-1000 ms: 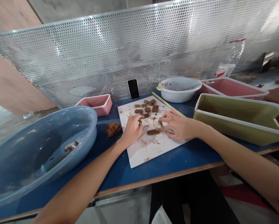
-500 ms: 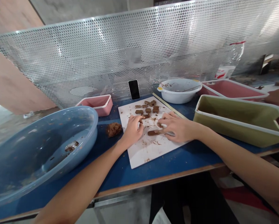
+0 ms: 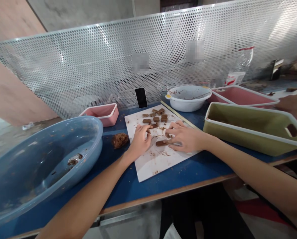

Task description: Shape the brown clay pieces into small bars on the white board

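My left hand (image 3: 140, 140) rests at the left side of a white board (image 3: 146, 167), its fingers bent and thumb apart. Its fingertips are at a flat brown clay-like piece (image 3: 153, 125); a dark bit shows inside the finger gap. Over the board's right half, my right hand (image 3: 185, 136) has its fingers spread and curved. One of its lower digits touches the right end of a brown clay-like block (image 3: 160, 143). A greyish patch under that hand is unclear. Several small brown blocks (image 3: 156, 119) lie toward the board's far end, among smears and crumbs.
A brown lump (image 3: 119, 140) sits left of the board, beside a large blue basin (image 3: 98, 132). Behind are a small pink bin (image 3: 111, 119), a phone (image 3: 141, 98) and a white basin (image 3: 188, 104). Rightward stand a green bin (image 3: 243, 141), a pink bin (image 3: 248, 96) and another person's hand (image 3: 294, 106).
The view has shifted slightly. Both my hands stay over the board in nearly the same poses. Another person's hand shows more clearly at the far right.
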{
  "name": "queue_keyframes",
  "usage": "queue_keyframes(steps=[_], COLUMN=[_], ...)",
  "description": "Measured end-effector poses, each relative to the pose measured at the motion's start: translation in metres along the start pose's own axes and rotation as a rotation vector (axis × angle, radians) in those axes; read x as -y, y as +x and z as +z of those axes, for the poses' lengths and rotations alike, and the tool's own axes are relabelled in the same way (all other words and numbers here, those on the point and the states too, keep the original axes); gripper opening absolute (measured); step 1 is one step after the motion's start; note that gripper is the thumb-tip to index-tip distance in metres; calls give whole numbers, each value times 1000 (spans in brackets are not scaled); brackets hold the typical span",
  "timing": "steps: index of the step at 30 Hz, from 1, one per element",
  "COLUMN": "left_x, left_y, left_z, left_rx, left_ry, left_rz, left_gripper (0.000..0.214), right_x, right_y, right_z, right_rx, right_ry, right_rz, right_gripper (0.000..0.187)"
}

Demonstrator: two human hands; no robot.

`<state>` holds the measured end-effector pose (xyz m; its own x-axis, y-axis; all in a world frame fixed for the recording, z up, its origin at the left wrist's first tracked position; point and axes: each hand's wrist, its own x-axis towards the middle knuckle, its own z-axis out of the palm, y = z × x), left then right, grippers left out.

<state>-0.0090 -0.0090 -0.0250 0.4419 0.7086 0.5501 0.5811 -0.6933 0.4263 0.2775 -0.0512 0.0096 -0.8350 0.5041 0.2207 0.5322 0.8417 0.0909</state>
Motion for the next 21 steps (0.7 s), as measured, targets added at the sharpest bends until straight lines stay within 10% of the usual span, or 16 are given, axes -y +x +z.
queue_keyframes(steps=[12, 21], left_x=[2, 2], left_y=[-1, 0], left_z=[2, 4], left_rx=[-9, -15], left_ry=[8, -28], left_rz=[7, 14], left_gripper=[36, 32], right_x=[-3, -48], right_y=[-2, -90], right_z=[-1, -48], right_rx=[-106, -190], right_ry=[-35, -119], right_rz=[-4, 634], right_gripper=[45, 48])
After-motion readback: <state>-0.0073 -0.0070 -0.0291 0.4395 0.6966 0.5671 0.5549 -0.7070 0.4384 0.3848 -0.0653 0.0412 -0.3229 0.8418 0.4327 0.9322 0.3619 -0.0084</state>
